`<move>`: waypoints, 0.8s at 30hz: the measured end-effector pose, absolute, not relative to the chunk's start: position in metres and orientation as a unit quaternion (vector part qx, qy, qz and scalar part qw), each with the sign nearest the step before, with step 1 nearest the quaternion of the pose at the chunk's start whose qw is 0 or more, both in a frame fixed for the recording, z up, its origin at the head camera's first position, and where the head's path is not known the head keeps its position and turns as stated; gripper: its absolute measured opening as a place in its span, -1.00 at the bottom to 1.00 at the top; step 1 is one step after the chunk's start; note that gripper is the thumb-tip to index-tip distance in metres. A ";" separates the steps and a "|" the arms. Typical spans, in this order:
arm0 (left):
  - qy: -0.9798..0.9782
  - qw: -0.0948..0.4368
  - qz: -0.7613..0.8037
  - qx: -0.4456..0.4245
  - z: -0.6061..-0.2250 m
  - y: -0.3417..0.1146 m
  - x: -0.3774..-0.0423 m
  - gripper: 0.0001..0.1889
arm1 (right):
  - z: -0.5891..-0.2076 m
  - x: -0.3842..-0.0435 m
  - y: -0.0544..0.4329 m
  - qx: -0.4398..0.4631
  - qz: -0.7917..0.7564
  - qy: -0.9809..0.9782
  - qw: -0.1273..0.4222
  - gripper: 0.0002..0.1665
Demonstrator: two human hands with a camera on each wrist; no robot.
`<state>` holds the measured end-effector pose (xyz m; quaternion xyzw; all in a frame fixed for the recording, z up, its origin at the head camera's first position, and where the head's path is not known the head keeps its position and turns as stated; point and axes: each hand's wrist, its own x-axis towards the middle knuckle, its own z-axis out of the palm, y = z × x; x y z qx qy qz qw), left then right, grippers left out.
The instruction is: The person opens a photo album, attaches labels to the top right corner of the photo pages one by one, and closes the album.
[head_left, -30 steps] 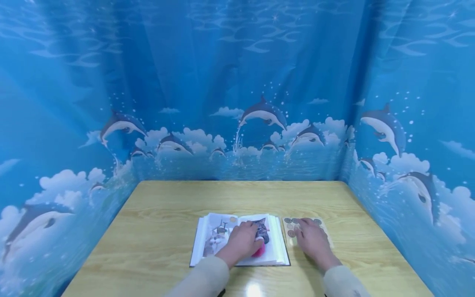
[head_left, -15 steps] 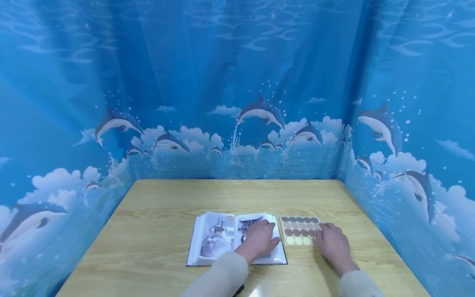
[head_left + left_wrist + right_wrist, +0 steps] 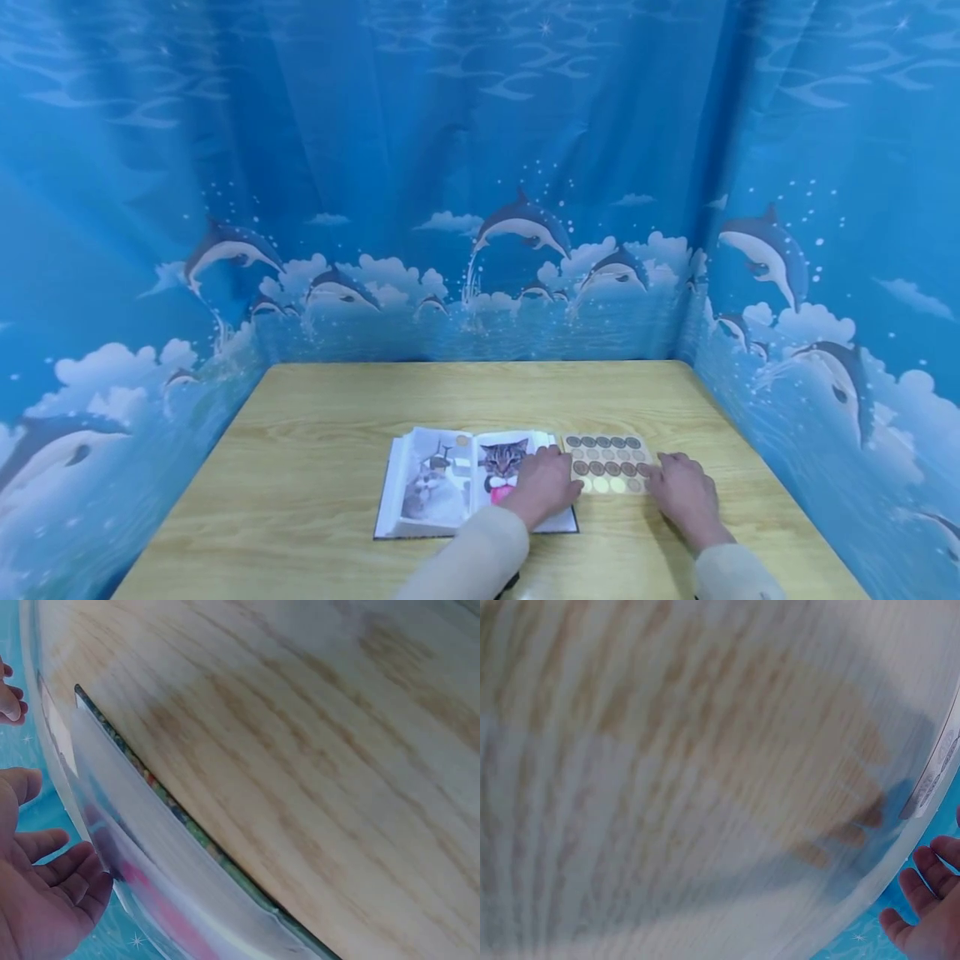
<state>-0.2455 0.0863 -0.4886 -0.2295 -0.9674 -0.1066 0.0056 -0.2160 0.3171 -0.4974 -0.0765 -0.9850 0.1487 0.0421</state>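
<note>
Blue curtains (image 3: 420,158) surround a wooden table (image 3: 337,404). On it lies an open picture book (image 3: 442,487), and just to its right a sheet (image 3: 602,462). Loosely open, the left hand (image 3: 546,485) reaches over the book's right edge. Beside the sheet's right edge, the right hand (image 3: 686,493) has relaxed fingers; whether they touch it is hard to tell. Dark and pale circles (image 3: 581,468) fill the sheet in rows.

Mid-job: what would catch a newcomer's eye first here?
Probably the blue dolphin-print curtain, behind and beside the wooden table. Next, the open book on it, the left hand over its right side. Right of that lies a sheet of round shapes, the right hand at its right edge.
</note>
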 end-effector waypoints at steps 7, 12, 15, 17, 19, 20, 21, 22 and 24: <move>-0.971 -0.003 -0.090 -0.221 -0.490 0.090 -0.243 -0.59 | -0.500 -0.216 0.322 -0.091 0.134 -0.987 0.019 -0.42; -0.973 0.001 -0.034 -0.227 -0.491 0.095 -0.240 -0.62 | -0.500 -0.214 0.324 -0.075 0.123 -0.990 0.010 -0.45; -0.973 0.001 0.000 -0.230 -0.492 0.097 -0.239 -0.62 | -0.500 -0.213 0.323 -0.072 0.117 -0.991 0.003 -0.48; -0.973 0.002 0.014 -0.232 -0.493 0.099 -0.239 -0.63 | -0.500 -0.213 0.322 -0.073 0.115 -0.991 0.000 -0.49; -0.972 0.002 0.022 -0.232 -0.494 0.099 -0.238 -0.64 | -0.500 -0.212 0.321 -0.072 0.115 -0.991 0.002 -0.51; -0.972 0.004 0.022 -0.233 -0.494 0.100 -0.238 -0.65 | -0.500 -0.212 0.320 -0.071 0.115 -0.991 0.005 -0.52; -0.973 0.004 0.021 -0.231 -0.495 0.100 -0.238 -0.66 | -0.499 -0.212 0.320 -0.070 0.116 -0.991 0.007 -0.53; -0.973 0.003 0.018 -0.230 -0.495 0.100 -0.238 -0.66 | -0.500 -0.213 0.320 -0.069 0.117 -0.991 0.009 -0.54; -0.973 0.004 0.010 -0.229 -0.496 0.100 -0.238 -0.66 | -0.499 -0.213 0.319 -0.068 0.119 -0.990 0.011 -0.55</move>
